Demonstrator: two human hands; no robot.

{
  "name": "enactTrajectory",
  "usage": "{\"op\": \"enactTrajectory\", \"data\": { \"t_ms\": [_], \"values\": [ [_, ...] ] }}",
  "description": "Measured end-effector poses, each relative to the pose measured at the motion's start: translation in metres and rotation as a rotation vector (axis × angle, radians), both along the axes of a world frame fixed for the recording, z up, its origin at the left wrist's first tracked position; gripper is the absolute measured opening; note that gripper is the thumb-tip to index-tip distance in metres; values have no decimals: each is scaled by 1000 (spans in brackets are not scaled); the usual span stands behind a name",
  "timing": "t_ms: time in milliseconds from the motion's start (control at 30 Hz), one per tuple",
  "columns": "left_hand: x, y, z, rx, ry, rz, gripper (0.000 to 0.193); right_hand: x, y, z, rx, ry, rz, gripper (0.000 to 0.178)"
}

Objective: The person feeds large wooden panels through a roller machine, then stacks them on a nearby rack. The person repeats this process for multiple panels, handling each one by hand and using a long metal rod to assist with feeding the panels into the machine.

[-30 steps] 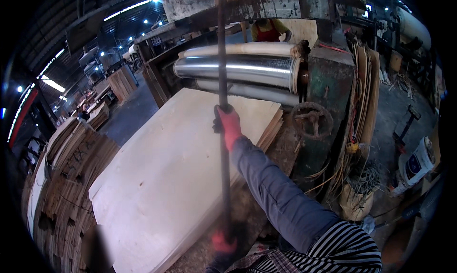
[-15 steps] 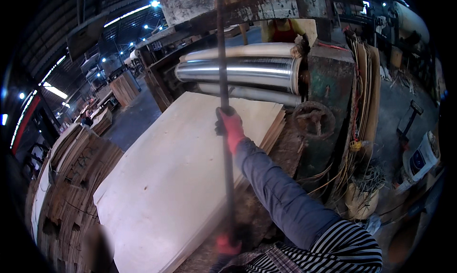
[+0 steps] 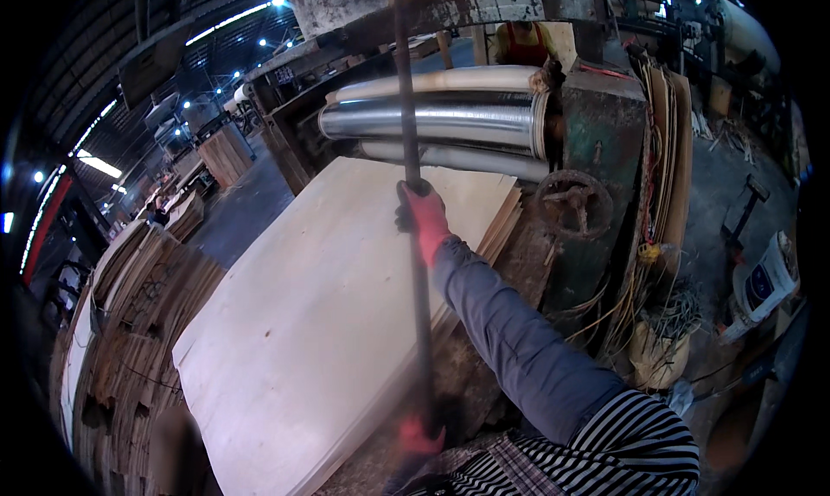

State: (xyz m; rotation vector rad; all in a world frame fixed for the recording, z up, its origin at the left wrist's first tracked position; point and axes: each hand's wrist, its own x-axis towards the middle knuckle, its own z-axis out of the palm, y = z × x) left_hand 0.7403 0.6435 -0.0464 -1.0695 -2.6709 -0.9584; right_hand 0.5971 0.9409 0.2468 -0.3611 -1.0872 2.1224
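My right hand (image 3: pixel 424 215), in a red glove with dark fingers, is wrapped round a long dark pole (image 3: pixel 421 297) at about mid-picture. The pole runs nearly upright from the top of the picture to my lower hand. Near the lower edge, my left hand (image 3: pixel 421 434), also in a red and dark glove, is closed round the pole's lower part; motion blurs it. Behind and left of the pole lies a stack of pale wood veneer sheets (image 3: pixel 294 297), its top sheet broad and smooth. The pole hides a strip of the stack's near side.
Beyond the stack stands a machine with a shiny metal roller (image 3: pixel 432 120). A rusty handwheel (image 3: pixel 574 204) is on its right side. Rough veneer piles (image 3: pixel 147 340) stand at left. A bucket (image 3: pixel 765 280) and hammer-like tool (image 3: pixel 745 211) are at right. Another person (image 3: pixel 524 45) stands behind the machine.
The view has shifted slightly, so the stack and my right hand sit a little higher in it. The person behind the machine appears a little farther right. Both hands keep their hold.
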Motion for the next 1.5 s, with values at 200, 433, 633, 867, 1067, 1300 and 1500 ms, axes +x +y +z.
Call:
{"op": "enactTrajectory", "data": {
  "t_ms": [200, 433, 633, 867, 1067, 1300, 1500],
  "values": [
    [0, -2, -3, 52, 128, 7, 61, -1, -3, 2, 6, -8, 9, 15],
    [-1, -2, -7, -19, 24, 3, 64, 4, -3, 5, 17, -37, -9, 17],
    [-2, -4, -9, 6, 47, -27, 65, 0, 0, -1, 24, -6, 39, 19],
    [-2, 1, -9, 45, 68, -4, 61, 0, 1, 0, 29, -42, 39, 20],
    [1, 1, -3, 48, 51, -15, 63, -1, 1, -2, 2, 55, 42, 19],
    [0, 0, -4, 69, 126, -50, 64, -2, -1, -2, -57, 116, 48, 12],
    [1, 2, -5, 97, 186, -39, 61, -4, 0, -3, -52, 116, 59, 13]
  ]
}}
